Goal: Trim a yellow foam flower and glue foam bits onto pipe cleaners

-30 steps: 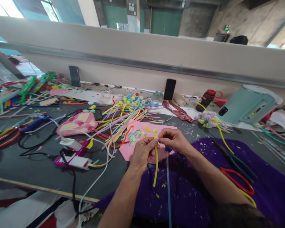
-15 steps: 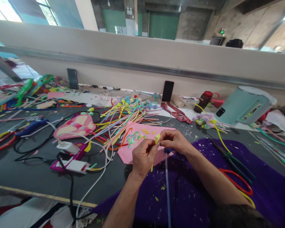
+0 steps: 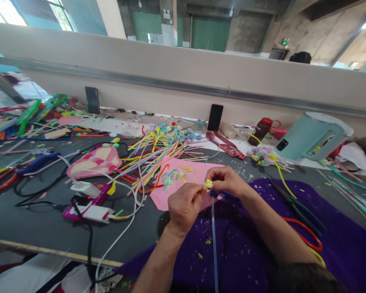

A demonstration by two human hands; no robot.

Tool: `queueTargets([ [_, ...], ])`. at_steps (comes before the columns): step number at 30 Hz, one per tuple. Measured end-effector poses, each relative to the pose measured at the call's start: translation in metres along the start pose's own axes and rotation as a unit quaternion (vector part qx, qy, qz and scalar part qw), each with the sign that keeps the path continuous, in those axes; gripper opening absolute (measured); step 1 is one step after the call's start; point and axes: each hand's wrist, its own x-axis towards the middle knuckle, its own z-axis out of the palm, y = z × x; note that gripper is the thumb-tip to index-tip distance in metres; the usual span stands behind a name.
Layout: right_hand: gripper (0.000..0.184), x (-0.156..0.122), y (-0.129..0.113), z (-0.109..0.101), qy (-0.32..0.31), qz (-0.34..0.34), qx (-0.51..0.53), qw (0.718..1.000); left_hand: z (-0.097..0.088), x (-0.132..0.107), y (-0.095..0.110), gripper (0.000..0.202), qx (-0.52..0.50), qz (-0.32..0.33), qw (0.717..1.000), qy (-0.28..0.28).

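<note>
A sheet (image 3: pixel 186 179) lies on the surface (image 3: pixel 33 219); the kettle (image 3: pixel 314 136) sits far right, the phone (image 3: pixel 215 117) behind, the charger (image 3: pixel 94 211) left.

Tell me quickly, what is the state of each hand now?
Left hand: closed, pinching the yellow pipe cleaner.
Right hand: closed, pinching the same yellow pipe cleaner; a blue stick hangs below it.

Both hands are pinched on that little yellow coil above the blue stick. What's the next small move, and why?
Probably one more small twist to tighten the yellow coil, then press it toward the blue stick. The left hand and right hand pinch the coil between their fingertips, and it sits just above the stick's top end, apparently not yet seated on it.
</note>
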Motion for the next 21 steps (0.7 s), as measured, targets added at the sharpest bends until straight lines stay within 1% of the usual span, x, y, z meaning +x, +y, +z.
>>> queueTargets([
  [3, 0.015, 0.0002, -0.0006, -0.0011, -0.005, 0.004, -0.001, 1.000, 0.0004, 0.0000, -0.0024, 0.004, 0.045, 0.102, 0.993, 0.023],
  [5, 0.015, 0.0007, -0.0003, -0.0004, -0.008, 0.009, 0.001, 1.000, 0.0012, 0.0004, -0.0041, 0.005, 0.074, 0.146, 0.986, 0.032],
  [7, 0.014, 0.0011, -0.0002, 0.0004, -0.011, 0.014, 0.003, 1.000, 0.0020, 0.0003, -0.0053, 0.005, 0.091, 0.159, 0.983, 0.033],
  [10, 0.012, 0.0007, -0.0015, -0.0005, -0.010, 0.015, -0.003, 1.000, 0.0023, -0.0010, -0.0064, 0.004, 0.098, 0.145, 0.984, 0.028],
  [12, 0.010, -0.0002, -0.0033, -0.0023, -0.002, 0.013, -0.019, 1.000, 0.0019, -0.0021, -0.0067, 0.004, 0.094, 0.106, 0.990, 0.022],
  [13, 0.008, -0.0007, -0.0041, -0.0034, 0.004, 0.012, -0.027, 1.000, 0.0016, -0.0025, -0.0068, 0.006, 0.087, 0.074, 0.993, 0.018],
  [15, 0.007, -0.0015, -0.0053, -0.0050, 0.019, 0.013, -0.039, 0.999, 0.0010, -0.0030, -0.0068, 0.009, 0.058, -0.008, 0.998, 0.008],
  [17, 0.006, -0.0018, -0.0052, -0.0055, 0.030, 0.017, -0.042, 0.999, 0.0005, -0.0029, -0.0067, 0.013, 0.002, -0.100, 0.995, -0.003],
  [19, 0.007, -0.0016, -0.0042, -0.0050, 0.032, 0.021, -0.039, 0.998, 0.0001, -0.0022, -0.0063, 0.017, -0.085, -0.191, 0.978, -0.023],
  [21, 0.008, -0.0011, -0.0029, -0.0036, 0.029, 0.023, -0.033, 0.999, -0.0004, -0.0011, -0.0053, 0.023, -0.190, -0.278, 0.940, -0.053],
])
